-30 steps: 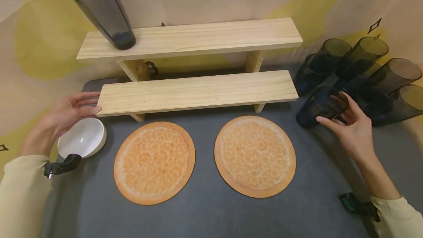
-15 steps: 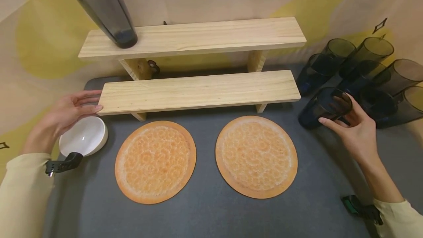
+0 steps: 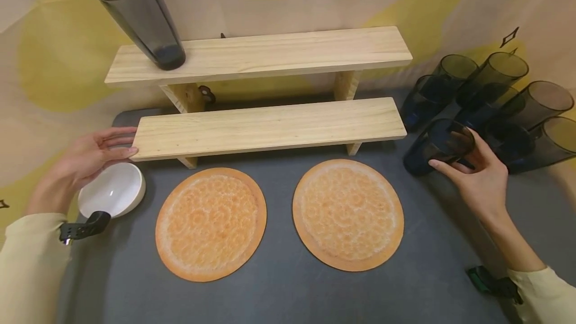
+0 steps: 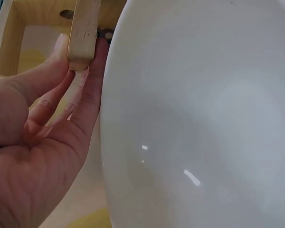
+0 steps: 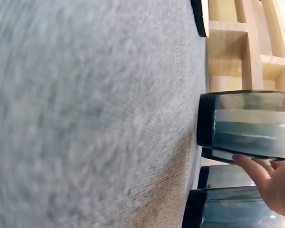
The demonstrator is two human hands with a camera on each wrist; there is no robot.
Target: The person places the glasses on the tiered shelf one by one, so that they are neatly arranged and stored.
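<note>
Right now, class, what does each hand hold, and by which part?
The right hand grips a dark glass tumbler around its rim end. The left hand holds nothing; its straight fingers rest against the lower shelf end.

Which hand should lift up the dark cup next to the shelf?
The right hand, most likely. Its fingers already curl round the dark cup by the rim, on the right of the mat. The left hand is far across, its fingers touching the end of the lower shelf above the white bowl.
</note>
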